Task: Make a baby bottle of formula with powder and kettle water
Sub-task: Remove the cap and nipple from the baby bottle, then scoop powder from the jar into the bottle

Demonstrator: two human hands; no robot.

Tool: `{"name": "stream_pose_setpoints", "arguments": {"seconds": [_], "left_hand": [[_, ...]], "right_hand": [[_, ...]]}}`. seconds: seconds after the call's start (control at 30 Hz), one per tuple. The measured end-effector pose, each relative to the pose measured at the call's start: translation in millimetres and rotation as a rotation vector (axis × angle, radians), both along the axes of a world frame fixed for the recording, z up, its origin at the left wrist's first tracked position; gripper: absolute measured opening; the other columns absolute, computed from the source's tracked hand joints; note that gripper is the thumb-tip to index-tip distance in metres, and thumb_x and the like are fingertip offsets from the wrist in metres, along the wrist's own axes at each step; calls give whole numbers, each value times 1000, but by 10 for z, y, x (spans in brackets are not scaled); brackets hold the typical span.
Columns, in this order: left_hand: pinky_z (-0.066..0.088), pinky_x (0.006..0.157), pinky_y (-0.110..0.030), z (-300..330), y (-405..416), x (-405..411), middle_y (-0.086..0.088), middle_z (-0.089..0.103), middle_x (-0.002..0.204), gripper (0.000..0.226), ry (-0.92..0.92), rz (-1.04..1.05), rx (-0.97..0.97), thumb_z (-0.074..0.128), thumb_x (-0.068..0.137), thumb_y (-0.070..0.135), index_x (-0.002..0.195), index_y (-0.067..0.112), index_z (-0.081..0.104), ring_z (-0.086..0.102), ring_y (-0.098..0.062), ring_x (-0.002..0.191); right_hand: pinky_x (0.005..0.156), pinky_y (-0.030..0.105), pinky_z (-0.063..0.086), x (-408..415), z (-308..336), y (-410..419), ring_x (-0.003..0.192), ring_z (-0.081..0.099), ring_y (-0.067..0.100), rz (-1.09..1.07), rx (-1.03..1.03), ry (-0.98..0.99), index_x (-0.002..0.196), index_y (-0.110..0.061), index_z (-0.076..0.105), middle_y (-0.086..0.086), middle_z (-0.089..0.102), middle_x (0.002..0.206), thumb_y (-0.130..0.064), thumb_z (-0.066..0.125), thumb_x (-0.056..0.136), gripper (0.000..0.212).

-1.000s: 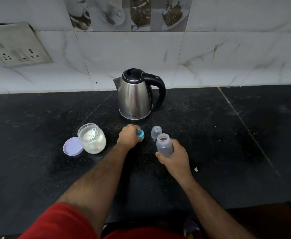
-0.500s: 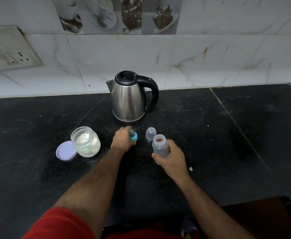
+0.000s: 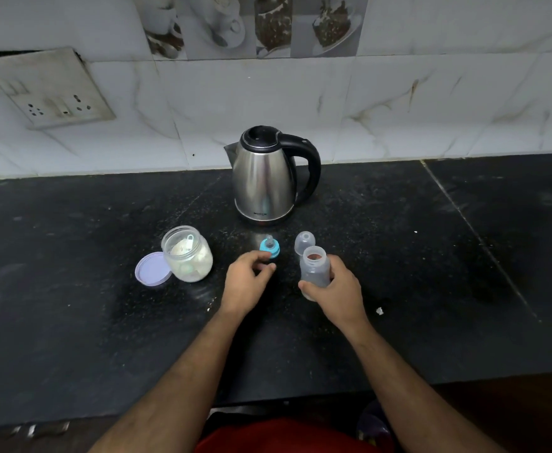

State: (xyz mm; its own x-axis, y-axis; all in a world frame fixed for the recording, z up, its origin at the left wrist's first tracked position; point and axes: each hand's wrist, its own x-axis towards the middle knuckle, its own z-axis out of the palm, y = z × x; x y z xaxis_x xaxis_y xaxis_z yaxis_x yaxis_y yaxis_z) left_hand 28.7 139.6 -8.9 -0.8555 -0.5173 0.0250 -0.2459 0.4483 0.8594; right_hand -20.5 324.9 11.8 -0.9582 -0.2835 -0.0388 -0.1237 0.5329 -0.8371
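Head view: the translucent grey plastic baby bottle [image 3: 314,269] is seen just right of the frame's centre, upright on the black speckled stone counter [image 3: 72,322], uncapped, and gripped round its lower body by the curled fingers of the right hand [image 3: 333,287]. The left hand [image 3: 246,281] is held loosely curled and empty just below the blue-ringed teat [image 3: 270,249], which stands free on the counter. A clear domed cap [image 3: 304,242] is set touching or just behind the bottle. Left of centre, an open glass jar of white powder [image 3: 188,253] with a scoop inside is flanked by its lilac lid [image 3: 153,268]. The steel kettle with black handle [image 3: 268,174] stands above centre.

Powder could be spilled past the bottle's narrow mouth. Scalding is risked if kettle water is poured while the bottle is held. The teat could be knocked over by the near hand.
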Motion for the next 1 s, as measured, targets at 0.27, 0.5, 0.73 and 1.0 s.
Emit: {"name": "stream_pose_setpoints", "arguments": {"seconds": [0.27,0.5,0.73,1.0], "left_hand": [[54,93,-28,-25,89,498,3,74,111,30,-35,-94,211,59,93,4,119,14,71,69,-4,97],[55,92,-26,-76,-153,731,3,74,114,37,-48,-59,252,54,92,-4,121,14,69,69,-2,102],[54,96,-31,-73,-459,772,4,73,116,38,-76,-37,242,54,93,-4,122,14,68,68,-2,105],[52,101,-37,-35,-610,703,1,69,123,37,-121,-70,253,58,93,1,128,12,64,65,-11,112]], "right_hand": [[86,28,51,151,-107,-305,101,63,8,160,-58,-135,112,-25,61,-9,68,107,-18,87,68,52],[79,18,47,250,-144,-668,100,63,7,284,-54,-148,113,-22,63,-7,68,108,-14,85,68,50],[85,23,50,275,-130,-1014,98,64,8,297,1,-141,113,-21,63,-8,69,106,-12,85,68,51],[88,24,48,275,-72,-1178,103,63,11,251,69,-128,117,-20,62,-6,68,112,-13,86,70,53]]}}
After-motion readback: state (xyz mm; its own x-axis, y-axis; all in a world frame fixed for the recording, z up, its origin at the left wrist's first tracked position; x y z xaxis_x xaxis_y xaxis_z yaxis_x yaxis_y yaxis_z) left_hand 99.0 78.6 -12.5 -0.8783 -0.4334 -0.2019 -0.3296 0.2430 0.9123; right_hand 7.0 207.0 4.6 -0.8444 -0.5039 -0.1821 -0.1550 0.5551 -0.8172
